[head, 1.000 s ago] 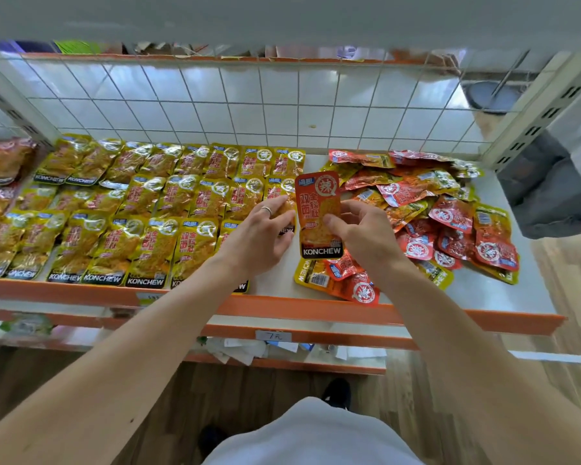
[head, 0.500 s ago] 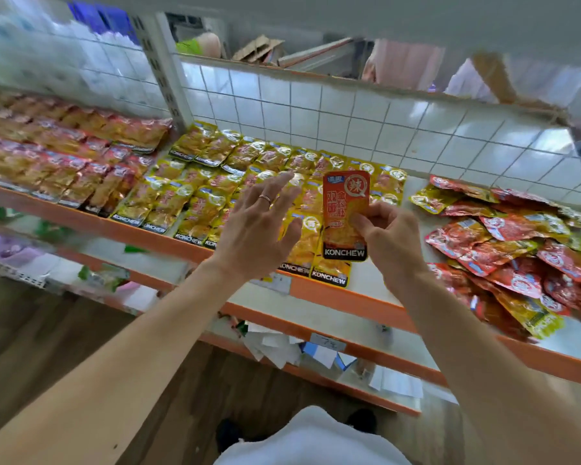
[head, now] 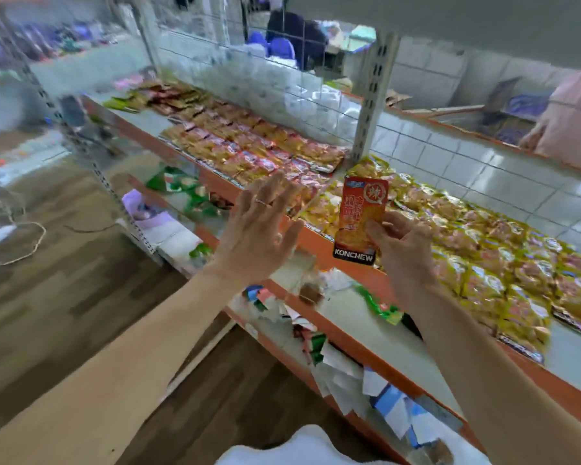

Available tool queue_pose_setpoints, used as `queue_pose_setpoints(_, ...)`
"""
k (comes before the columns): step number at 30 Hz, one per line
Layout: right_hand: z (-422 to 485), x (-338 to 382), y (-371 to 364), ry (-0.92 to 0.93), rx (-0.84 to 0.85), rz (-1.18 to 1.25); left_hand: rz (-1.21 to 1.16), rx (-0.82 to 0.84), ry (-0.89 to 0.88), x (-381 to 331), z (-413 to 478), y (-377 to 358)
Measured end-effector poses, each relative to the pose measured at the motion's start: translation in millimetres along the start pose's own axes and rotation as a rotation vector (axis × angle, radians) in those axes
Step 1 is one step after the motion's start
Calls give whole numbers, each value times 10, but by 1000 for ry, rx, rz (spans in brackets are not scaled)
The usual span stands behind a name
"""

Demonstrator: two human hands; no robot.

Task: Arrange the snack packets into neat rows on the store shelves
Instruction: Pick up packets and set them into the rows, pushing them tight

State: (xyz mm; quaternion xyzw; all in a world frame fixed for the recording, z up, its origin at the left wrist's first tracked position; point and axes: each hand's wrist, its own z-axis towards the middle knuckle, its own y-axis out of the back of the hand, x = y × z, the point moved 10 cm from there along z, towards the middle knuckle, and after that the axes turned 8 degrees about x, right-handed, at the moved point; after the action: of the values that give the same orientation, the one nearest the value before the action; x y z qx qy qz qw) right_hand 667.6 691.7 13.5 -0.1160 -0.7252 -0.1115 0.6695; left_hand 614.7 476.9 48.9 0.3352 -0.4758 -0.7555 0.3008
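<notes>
My right hand [head: 399, 243] pinches an orange KONCHEW snack packet [head: 361, 216] and holds it upright in the air in front of the shelf. My left hand [head: 259, 226], with a ring on one finger, hovers beside it with fingers spread and holds nothing. Behind the packet, yellow packets [head: 483, 250] lie in rows on the white shelf with the orange front edge [head: 319, 243]. Further left, red-orange packets [head: 249, 146] lie in rows on the neighbouring shelf section.
A slotted metal upright [head: 371, 99] divides the two shelf sections, with a wire grid back panel [head: 249, 78] behind. A lower shelf [head: 342, 317] carries green packets and loose papers. Wooden floor [head: 64, 263] spreads at the left with a white cable. A person stands at the far right.
The view has swung left along the shelf. My right hand carries the orange packet left, past the yellow rows toward the red-orange section. My left hand stays spread beside it.
</notes>
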Motion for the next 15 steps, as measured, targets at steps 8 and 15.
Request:
queue_pose_setpoints(8,118,104,-835,39,5,-63,90,-37,91,861,-267,315)
queue_pose_setpoints(15,358,-7,-1139,1,55,-45,85,-2,110,1103,-100,231)
